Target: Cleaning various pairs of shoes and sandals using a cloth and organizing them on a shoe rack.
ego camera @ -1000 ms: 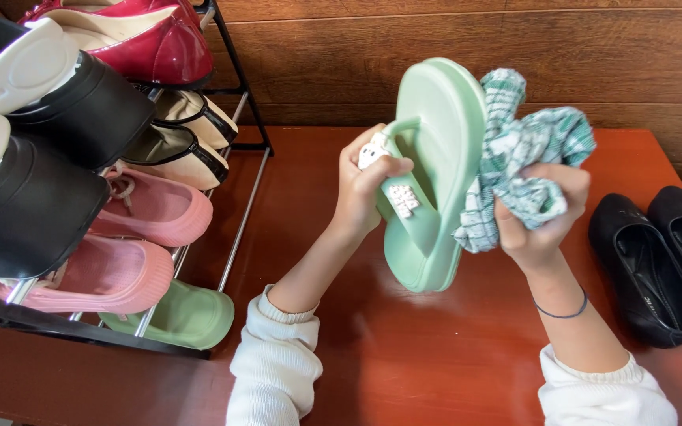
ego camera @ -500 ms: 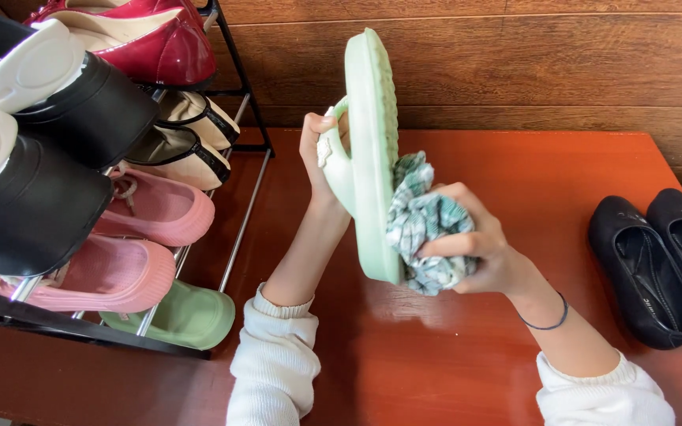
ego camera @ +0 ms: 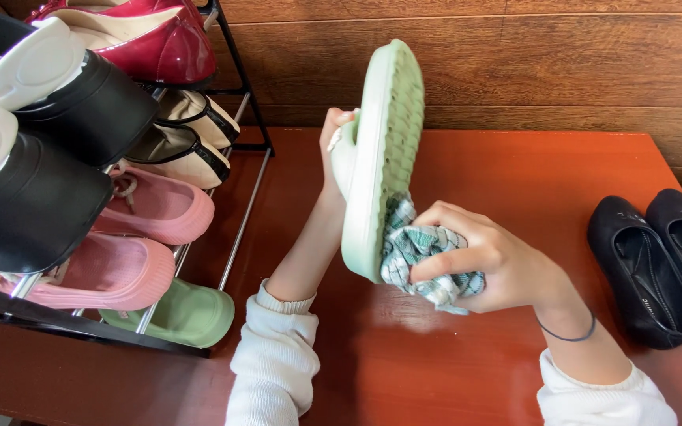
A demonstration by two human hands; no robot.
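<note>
My right hand [ego camera: 487,264] has a closed grip on a bunched checked cloth [ego camera: 420,256], pressed to the ribbed sole of a green sandal [ego camera: 384,150]. My left hand [ego camera: 335,146] holds that sandal by its strap side, upright on edge. At 9 o'clock a shoe rack [ego camera: 238,213] holds pink, black and red shoes; at 3 o'clock lie two black flats [ego camera: 665,264]. Below is a red-brown floor [ego camera: 451,363], with a wood wall [ego camera: 530,63] at 12 o'clock. Both forearms reach up.
</note>
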